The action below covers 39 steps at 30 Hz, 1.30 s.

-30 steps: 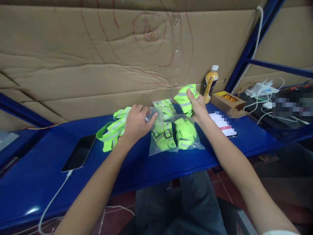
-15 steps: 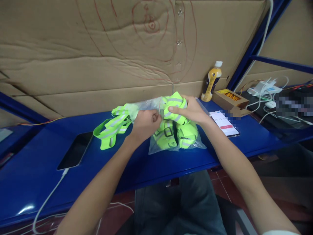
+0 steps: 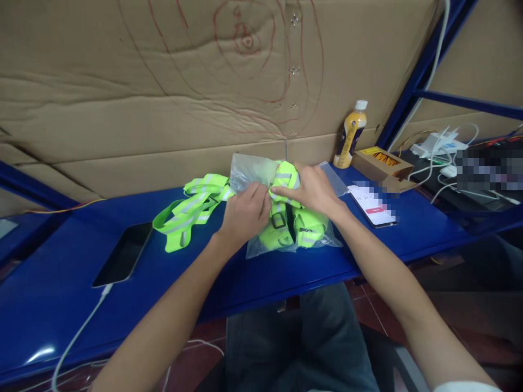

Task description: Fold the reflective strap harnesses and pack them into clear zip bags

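The strap bundle in the clasping grip of the right hand lies at the right edge of the clear bag, pinched by the left hand

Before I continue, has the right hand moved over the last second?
Yes. Judged against the standing yellow bottle, the right hand, holding the neon strap bundle, has moved left, away from it, toward the left hand.
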Each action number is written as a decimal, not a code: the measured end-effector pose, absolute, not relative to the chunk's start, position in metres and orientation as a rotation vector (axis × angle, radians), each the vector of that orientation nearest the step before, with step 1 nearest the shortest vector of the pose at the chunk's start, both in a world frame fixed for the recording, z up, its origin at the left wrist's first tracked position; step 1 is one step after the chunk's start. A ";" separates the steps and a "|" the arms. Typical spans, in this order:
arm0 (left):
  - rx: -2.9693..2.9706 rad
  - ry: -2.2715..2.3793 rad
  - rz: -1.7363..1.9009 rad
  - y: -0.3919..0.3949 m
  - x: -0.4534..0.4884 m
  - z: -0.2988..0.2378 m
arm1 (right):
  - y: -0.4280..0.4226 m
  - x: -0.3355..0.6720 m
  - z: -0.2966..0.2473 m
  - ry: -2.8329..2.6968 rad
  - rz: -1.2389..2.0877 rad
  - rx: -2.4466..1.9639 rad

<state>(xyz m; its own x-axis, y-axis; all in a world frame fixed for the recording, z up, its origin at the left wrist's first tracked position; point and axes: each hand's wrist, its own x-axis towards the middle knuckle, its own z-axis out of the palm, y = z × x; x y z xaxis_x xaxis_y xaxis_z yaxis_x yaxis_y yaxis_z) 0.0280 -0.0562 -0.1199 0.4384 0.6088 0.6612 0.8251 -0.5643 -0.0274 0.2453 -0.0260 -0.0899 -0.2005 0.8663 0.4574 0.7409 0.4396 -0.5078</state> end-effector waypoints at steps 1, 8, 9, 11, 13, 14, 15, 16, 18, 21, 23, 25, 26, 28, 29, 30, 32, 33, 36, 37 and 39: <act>-2.315 -1.226 -0.892 -0.056 0.029 -0.122 | -0.028 0.243 -0.090 -1.981 0.219 -1.364; -2.227 -1.194 -1.010 -0.052 0.030 -0.126 | -0.035 0.234 -0.087 -2.156 0.289 -1.293; -2.241 -1.172 -1.028 -0.052 0.029 -0.126 | -0.034 0.234 -0.087 -2.166 0.323 -1.268; -2.303 -1.120 -1.023 -0.052 0.026 -0.123 | -0.032 0.237 -0.087 -2.160 0.406 -1.229; -2.377 -1.088 -0.930 -0.052 0.022 -0.119 | -0.030 0.239 -0.088 -2.131 0.477 -1.212; -2.394 -1.087 -0.860 -0.053 0.021 -0.118 | -0.028 0.240 -0.088 -2.111 0.502 -1.216; -2.390 -1.094 -0.793 -0.053 0.020 -0.116 | -0.027 0.240 -0.089 -2.088 0.517 -1.229; -2.363 -1.104 -0.740 -0.053 0.019 -0.114 | -0.027 0.240 -0.090 -2.061 0.524 -1.251; -2.287 -1.094 -0.688 -0.054 0.017 -0.110 | -0.026 0.239 -0.091 -2.004 0.518 -1.311; -2.210 -1.002 -0.687 -0.055 0.018 -0.106 | -0.027 0.235 -0.091 -1.955 0.445 -1.415; -2.163 -0.966 -0.694 -0.056 0.019 -0.105 | -0.029 0.232 -0.090 -1.953 0.375 -1.475; -2.127 -0.968 -0.706 -0.056 0.022 -0.106 | -0.031 0.229 -0.091 -1.957 0.318 -1.508; -2.136 -0.960 -0.706 -0.057 0.024 -0.108 | -0.031 0.228 -0.092 -1.955 0.295 -1.518; -2.208 -0.930 -0.690 -0.057 0.029 -0.113 | -0.029 0.228 -0.095 -1.950 0.269 -1.516; -2.248 -0.919 -0.686 -0.058 0.031 -0.116 | -0.027 0.228 -0.097 -1.946 0.274 -1.505; -2.276 -0.918 -0.690 -0.059 0.033 -0.119 | -0.024 0.230 -0.099 -1.943 0.300 -1.481; -2.275 -0.949 -0.755 -0.061 0.036 -0.120 | -0.019 0.234 -0.102 -1.927 0.421 -1.372; -2.257 -0.963 -0.806 -0.062 0.035 -0.118 | -0.017 0.236 -0.103 -1.910 0.498 -1.294; -2.261 -0.940 -0.906 -0.066 0.029 -0.107 | -0.012 0.242 -0.101 -1.852 0.646 -1.075; -2.310 -0.912 -0.889 -0.066 0.025 -0.102 | -0.012 0.244 -0.099 -1.838 0.646 -1.047; -2.432 -0.867 -0.800 -0.064 0.018 -0.095 | -0.014 0.246 -0.095 -1.838 0.596 -1.048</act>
<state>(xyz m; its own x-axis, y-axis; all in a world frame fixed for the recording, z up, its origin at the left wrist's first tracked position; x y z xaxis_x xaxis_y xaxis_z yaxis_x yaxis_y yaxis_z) 0.0181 -0.0640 -0.0955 0.6369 0.4245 0.6435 0.6759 -0.7089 -0.2014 0.2458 -0.0141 -0.0950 -0.2263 0.8520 0.4720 0.4130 0.5228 -0.7457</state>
